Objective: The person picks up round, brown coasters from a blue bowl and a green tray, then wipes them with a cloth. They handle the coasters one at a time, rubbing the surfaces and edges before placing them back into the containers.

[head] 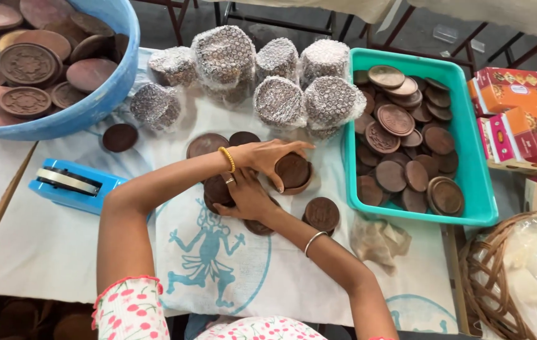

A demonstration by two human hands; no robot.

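Two hands cross: your right hand (246,200) lies flat, fingers spread, on brown discs (218,189); your left hand (262,154) pinches a stiff round disc (293,171) by its rim on the table (48,252). Probably brittle; beyond, bubble-wrapped stacks (281,101).

2 crossed forearms, left hand (267,156) over right hand (246,198)

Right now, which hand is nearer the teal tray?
Left. The arms cross: the left hand grips a brown disc just short of the tray; the right hand lies farther left, on other discs.
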